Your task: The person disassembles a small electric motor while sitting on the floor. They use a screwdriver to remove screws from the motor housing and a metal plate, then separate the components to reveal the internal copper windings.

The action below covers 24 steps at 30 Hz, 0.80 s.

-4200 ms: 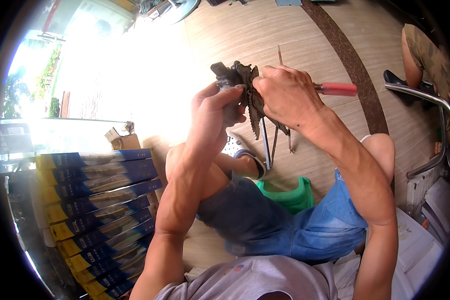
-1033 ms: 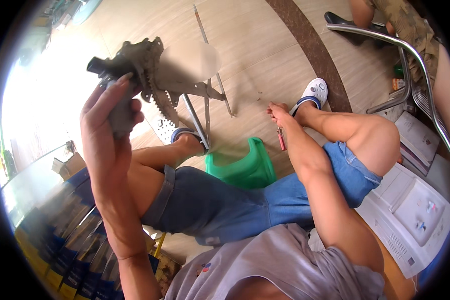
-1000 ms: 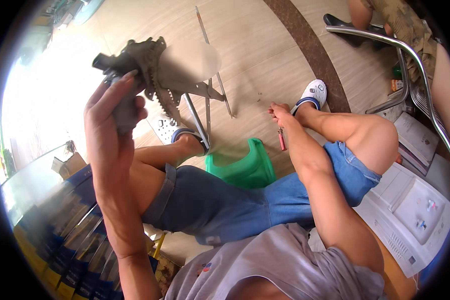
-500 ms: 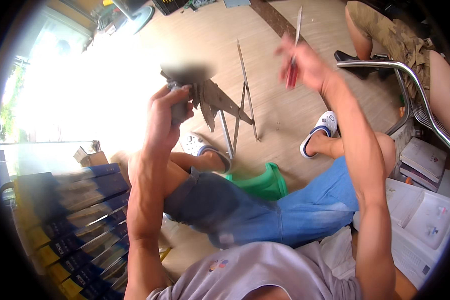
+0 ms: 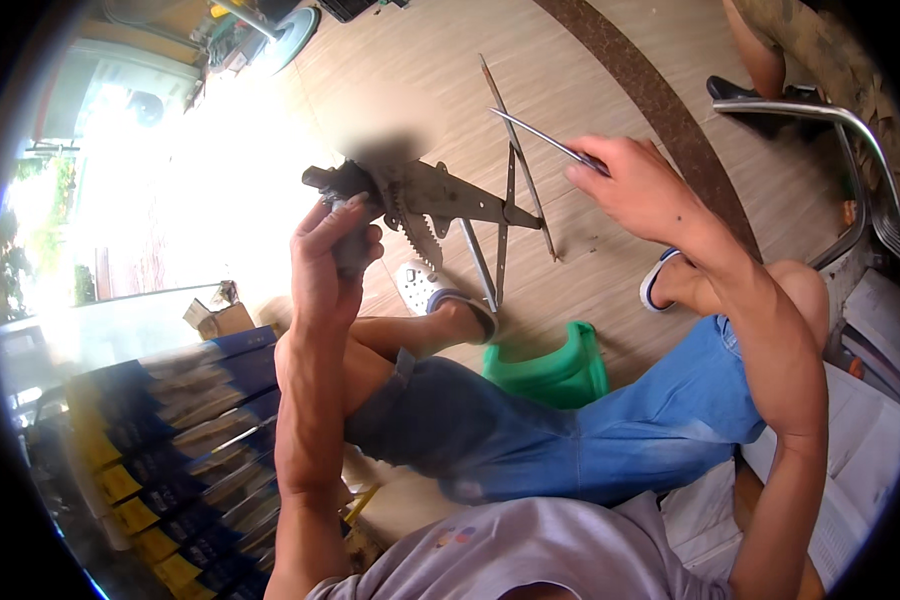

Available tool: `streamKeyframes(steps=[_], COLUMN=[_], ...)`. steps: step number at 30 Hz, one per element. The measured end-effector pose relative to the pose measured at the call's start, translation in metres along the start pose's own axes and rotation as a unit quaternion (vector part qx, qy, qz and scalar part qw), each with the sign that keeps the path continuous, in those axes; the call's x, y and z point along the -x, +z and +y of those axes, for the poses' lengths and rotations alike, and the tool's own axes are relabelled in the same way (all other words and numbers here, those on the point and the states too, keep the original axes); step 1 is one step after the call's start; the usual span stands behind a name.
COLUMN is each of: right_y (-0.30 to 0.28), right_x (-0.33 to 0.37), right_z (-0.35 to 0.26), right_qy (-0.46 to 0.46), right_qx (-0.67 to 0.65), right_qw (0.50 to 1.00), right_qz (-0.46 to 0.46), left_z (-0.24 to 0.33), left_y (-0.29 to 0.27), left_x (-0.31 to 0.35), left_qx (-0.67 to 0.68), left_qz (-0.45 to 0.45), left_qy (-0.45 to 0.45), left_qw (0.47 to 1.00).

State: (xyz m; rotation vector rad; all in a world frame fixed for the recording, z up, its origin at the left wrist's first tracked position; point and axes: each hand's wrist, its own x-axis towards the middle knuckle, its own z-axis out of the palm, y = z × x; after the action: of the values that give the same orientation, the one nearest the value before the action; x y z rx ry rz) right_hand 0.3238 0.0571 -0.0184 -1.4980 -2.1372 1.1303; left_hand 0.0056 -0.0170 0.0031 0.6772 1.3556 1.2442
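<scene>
My left hand (image 5: 332, 235) is wrapped round the dark motor end of a window regulator (image 5: 460, 195), a grey metal mechanism with a toothed sector and crossed scissor arms. The mechanism is held up off the floor, its arms reaching to the right. A hazy blur covers part of its top. My right hand (image 5: 635, 185) grips a screwdriver (image 5: 545, 134) by its handle, which is mostly hidden in the fingers. The metal shaft points left toward the regulator's arms, and its tip appears close to the upper arm; whether they touch I cannot tell.
A green plastic stool (image 5: 555, 370) stands between my legs. At left is a stack of blue and yellow boxes (image 5: 190, 460). On the right are a chrome chair frame (image 5: 820, 108), another person's leg (image 5: 755, 45) and white packaging (image 5: 835, 440). A round fan base (image 5: 288, 42) stands far off.
My right hand has turned the screwdriver from pointing up to pointing left, toward the regulator. My left hand still holds the regulator. The view has shifted somewhat.
</scene>
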Motion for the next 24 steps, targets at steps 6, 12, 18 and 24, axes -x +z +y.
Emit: streamKeyframes(steps=[6, 12, 18, 24], right_y=[0.024, 0.009, 0.022, 0.018], right_x=[-0.034, -0.023, -0.025, -0.024], right_z=[-0.010, -0.028, -0.018, -0.022], right_qy=[-0.089, -0.085, -0.097, -0.068], right_qx=[-0.066, -0.088, -0.095, -0.098], right_qw=[0.994, 0.992, 0.991, 0.993], right_qz=[0.021, -0.028, 0.011, 0.005], left_z=[0.002, 0.004, 0.009, 0.010], left_y=[0.005, 0.003, 0.005, 0.004], left_x=[-0.002, 0.000, 0.000, 0.000], left_qx=[-0.023, 0.002, -0.009, -0.001], left_qz=[-0.005, -0.007, -0.019, -0.023], left_qy=[-0.013, -0.020, -0.018, -0.017], left_qw=[1.000, 1.000, 1.000, 1.000])
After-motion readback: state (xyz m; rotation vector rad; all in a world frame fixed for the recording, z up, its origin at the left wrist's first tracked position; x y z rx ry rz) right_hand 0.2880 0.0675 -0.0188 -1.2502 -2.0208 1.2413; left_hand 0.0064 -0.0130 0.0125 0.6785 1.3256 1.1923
